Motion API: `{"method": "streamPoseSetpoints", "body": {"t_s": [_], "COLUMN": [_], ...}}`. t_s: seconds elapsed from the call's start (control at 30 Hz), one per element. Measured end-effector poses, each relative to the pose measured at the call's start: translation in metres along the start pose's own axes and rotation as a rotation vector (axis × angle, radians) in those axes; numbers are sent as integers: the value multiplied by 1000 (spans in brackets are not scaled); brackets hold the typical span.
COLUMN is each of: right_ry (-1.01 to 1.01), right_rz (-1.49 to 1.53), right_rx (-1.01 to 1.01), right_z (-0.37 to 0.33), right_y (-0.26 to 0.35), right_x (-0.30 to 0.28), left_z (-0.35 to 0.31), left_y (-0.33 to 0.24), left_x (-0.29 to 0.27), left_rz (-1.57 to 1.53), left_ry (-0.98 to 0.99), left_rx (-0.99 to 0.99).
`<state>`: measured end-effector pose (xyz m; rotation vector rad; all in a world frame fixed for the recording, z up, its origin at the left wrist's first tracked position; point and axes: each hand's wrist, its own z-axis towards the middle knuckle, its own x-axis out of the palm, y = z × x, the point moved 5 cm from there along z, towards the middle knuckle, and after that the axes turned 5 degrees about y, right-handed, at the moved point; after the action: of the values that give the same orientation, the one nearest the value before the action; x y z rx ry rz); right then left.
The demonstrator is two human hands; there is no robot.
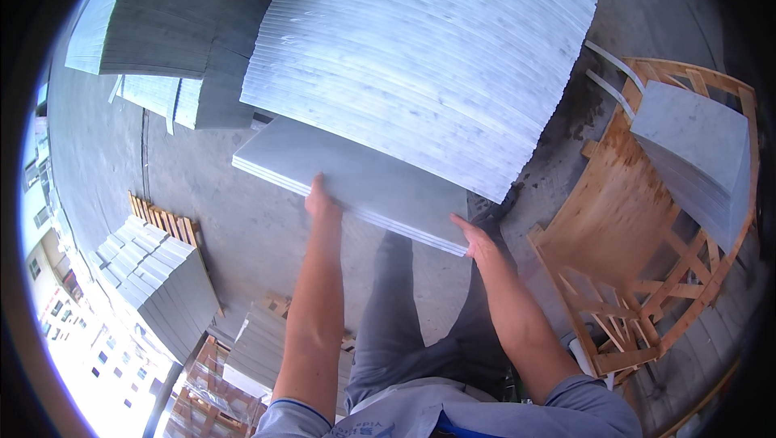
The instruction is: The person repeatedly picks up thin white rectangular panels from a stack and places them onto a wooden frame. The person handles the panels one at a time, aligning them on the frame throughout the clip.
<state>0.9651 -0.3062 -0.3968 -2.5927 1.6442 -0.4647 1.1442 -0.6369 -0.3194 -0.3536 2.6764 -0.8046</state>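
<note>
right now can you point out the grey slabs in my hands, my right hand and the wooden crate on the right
Grey slabs point(368, 182): head view, upper face of the top slab.
Right hand point(477, 240): head view, middle of the hand.
Wooden crate point(610, 224): head view, its broad brown panel.

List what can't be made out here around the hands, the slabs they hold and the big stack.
All in the head view:
Most fingers of the left hand and right hand: hidden beneath the held slabs.
Far edge of the held slabs: mostly hidden by the large stack.
Far end of the large stack: cut off by the upper edge.
Left foot: hidden behind the held slabs.
Details of the buildings: too small and washed out by glare.
</note>
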Motion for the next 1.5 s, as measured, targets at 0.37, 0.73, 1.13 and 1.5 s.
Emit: {"method": "streamPoseSetpoints", "body": {"t_s": [0.37, 0.73, 1.13, 1.5], "right_ry": [-102, -306, -605, -447], "right_rz": [-114, 107, 182, 562], "right_rx": [-151, -279, 21, -368], "right_z": [6, -219, -373, -395], "right_y": [-28, -105, -233, -329], "right_x": [-14, -68, -225, -308], "left_z": [8, -117, -287, -379], "left_y": [-13, 55, 202, 325], "left_x": [-19, -64, -67, -33], "left_rz": [132, 355, 688, 1195], "left_ry": [96, 143, 322, 604], "left_rx": [61, -95, -178, -211]}}
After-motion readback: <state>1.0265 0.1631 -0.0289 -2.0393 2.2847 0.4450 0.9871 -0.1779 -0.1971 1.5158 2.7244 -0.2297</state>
